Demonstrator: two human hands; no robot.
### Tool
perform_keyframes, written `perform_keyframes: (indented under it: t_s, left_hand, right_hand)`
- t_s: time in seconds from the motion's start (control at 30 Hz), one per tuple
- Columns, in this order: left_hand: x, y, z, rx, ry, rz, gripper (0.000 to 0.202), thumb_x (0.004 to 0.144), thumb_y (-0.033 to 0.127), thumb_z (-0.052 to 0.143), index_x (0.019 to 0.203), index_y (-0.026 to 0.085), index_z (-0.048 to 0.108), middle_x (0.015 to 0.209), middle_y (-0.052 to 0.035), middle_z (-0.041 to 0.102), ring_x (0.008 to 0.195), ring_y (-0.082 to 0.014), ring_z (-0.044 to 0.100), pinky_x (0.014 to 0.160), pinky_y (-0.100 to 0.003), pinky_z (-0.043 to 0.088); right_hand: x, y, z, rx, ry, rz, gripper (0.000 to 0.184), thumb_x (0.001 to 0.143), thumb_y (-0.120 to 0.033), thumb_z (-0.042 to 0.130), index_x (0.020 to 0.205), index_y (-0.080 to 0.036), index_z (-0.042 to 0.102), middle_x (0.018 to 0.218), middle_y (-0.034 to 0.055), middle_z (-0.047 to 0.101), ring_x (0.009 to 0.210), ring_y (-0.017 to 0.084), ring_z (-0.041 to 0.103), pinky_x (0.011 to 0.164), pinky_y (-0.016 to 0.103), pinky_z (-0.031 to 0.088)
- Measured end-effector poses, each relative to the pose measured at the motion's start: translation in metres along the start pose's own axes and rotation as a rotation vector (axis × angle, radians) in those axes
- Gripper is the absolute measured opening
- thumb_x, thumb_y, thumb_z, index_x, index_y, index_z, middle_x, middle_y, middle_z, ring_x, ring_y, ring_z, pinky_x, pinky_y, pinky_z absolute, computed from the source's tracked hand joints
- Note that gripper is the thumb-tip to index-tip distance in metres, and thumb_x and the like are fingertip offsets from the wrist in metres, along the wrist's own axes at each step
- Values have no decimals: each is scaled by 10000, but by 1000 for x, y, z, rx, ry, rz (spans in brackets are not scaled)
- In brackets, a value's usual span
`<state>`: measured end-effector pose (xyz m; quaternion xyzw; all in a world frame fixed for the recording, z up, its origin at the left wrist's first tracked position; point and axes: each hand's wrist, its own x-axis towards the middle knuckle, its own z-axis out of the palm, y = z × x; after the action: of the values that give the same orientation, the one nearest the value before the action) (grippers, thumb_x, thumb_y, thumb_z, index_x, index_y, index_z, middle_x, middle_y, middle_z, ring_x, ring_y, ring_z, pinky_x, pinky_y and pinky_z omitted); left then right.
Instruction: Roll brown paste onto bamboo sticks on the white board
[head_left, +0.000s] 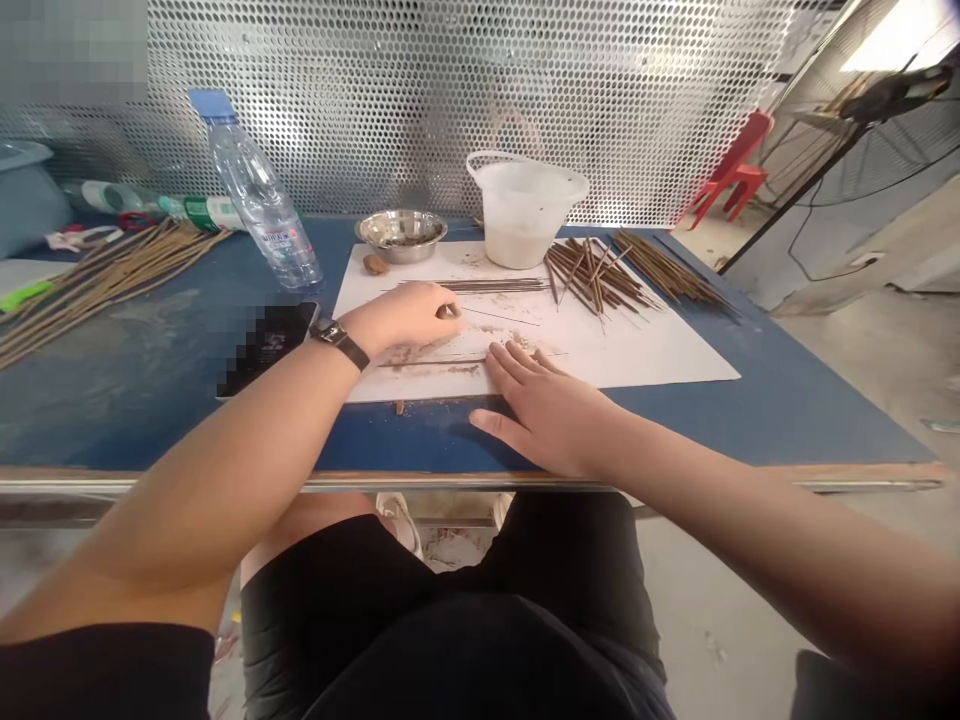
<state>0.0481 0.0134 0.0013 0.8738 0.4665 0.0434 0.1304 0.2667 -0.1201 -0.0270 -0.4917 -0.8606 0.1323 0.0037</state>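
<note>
Running left to right across the white board (660,350), the thin brown strand (431,364) passes beneath the flat fingertips of the nearer right hand (551,410); the left hand (412,315) curls just beyond, what it holds unclear.

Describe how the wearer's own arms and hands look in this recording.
Both hands are bare, with no gloves or rings visible. The left hand has a black strap with a small dark fitting at its wrist, and a short black sleeve covers that upper arm. The right hand has nothing on its wrist, and its forearm is uncovered.
</note>
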Motion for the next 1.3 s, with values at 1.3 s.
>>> perform_keyframes:
  t_s: [1.3]
  left_hand:
    - [15,-31,-3,-137,369,-160,102,870,275,647,832,239,735,930,-73,814,920,-267,704,857,-393,538]
  right_hand:
    - [57,-57,-5,16,36,-80,1281,1018,-876,-28,1738,148,241,1849,348,153,1751,490,64,1429,622,121]
